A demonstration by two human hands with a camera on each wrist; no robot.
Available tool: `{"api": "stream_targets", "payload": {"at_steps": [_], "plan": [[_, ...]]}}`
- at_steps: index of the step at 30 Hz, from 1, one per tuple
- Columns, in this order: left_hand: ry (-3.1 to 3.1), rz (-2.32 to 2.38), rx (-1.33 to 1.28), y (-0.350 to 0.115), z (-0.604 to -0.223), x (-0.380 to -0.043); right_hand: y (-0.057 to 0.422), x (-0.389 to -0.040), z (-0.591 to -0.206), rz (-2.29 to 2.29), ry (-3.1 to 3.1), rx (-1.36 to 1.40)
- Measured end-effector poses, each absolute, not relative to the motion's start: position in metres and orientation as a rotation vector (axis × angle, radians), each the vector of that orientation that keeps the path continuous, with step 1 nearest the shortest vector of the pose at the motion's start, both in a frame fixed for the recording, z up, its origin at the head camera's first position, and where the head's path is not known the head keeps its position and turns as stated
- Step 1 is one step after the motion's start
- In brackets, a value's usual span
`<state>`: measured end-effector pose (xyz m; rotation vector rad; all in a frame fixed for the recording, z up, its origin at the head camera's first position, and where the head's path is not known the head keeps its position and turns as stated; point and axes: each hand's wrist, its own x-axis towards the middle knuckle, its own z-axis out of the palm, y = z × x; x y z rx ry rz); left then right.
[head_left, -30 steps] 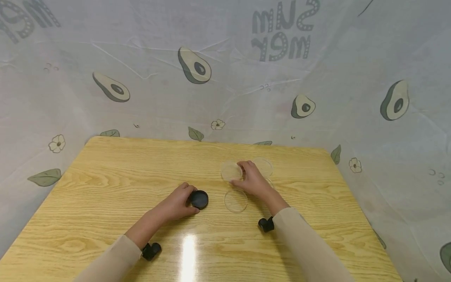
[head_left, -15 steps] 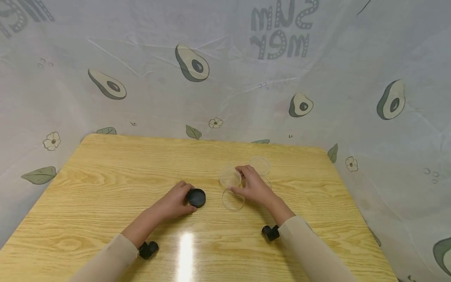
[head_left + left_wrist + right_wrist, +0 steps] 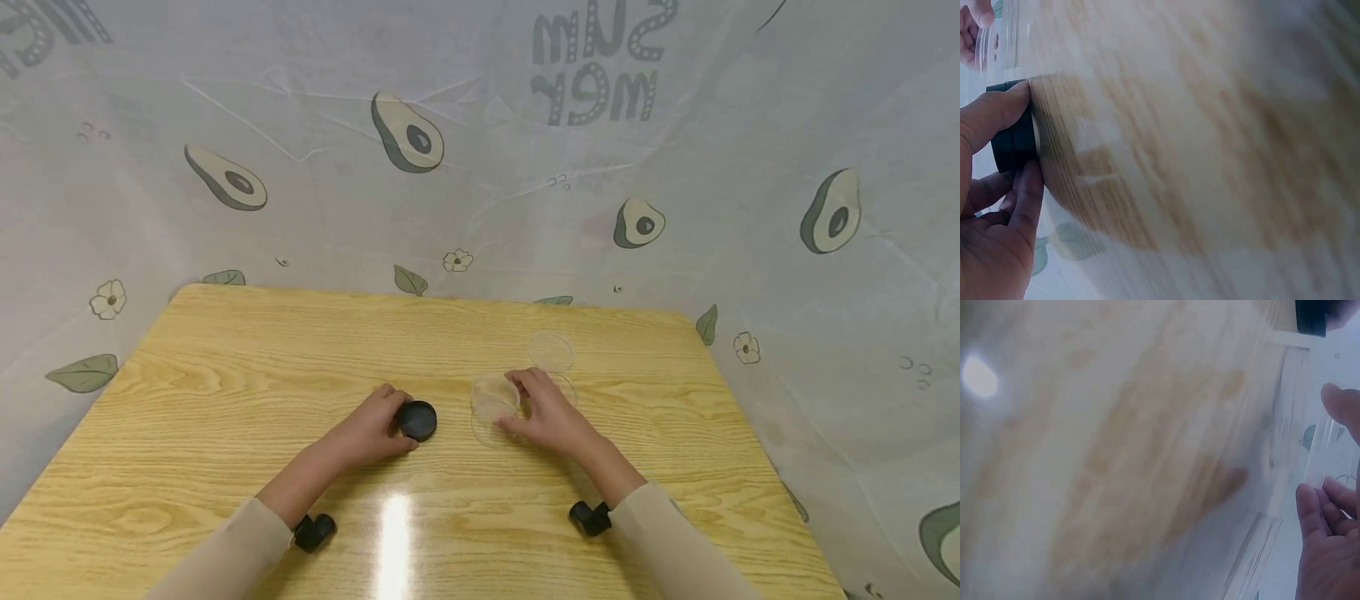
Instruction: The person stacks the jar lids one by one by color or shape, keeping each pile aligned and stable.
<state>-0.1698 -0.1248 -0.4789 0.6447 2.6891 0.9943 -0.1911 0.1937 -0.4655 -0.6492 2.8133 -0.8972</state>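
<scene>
My left hand (image 3: 371, 429) grips a short black round container (image 3: 418, 421) that rests on the wooden table. The left wrist view has thumb and fingers on opposite sides of that container (image 3: 1013, 134). My right hand (image 3: 551, 417) holds a clear round dish (image 3: 493, 390) by its edge. In the right wrist view the held dish (image 3: 1319, 456) is raised off the table, between thumb and fingertips. In the head view it overlaps a second clear dish (image 3: 487, 435) on the table. Whether the two touch, I cannot tell.
Behind my right hand lies another clear round piece (image 3: 551, 352). One more clear piece (image 3: 568, 388) is partly hidden by that hand. A pale printed sheet (image 3: 480, 192) hangs along the back edge of the wooden table (image 3: 300, 333).
My right hand has brought the clear dish toward me, from behind the second dish to partly over it. The left hand stays on the black container. The head view has shifted slightly.
</scene>
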Motion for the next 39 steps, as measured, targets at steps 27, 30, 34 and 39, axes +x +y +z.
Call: {"api": "stream_targets", "payload": {"at_steps": [27, 30, 34, 39], "plan": [[2.702, 0.992, 0.612, -0.125, -0.481, -0.169, 0.201, -0.169, -0.468, -0.845, 2.843, -0.719], [2.702, 0.986, 0.611, -0.125, -0.482, -0.169, 0.200, -0.169, -0.468, -0.853, 2.837, -0.726], [2.698, 0.990, 0.610, -0.125, -0.482, -0.169, 0.201, -0.168, -0.470, -0.863, 2.829, -0.722], [2.698, 0.984, 0.610, -0.124, -0.483, -0.169, 0.201, -0.168, -0.473, -0.871, 2.817, -0.718]]}}
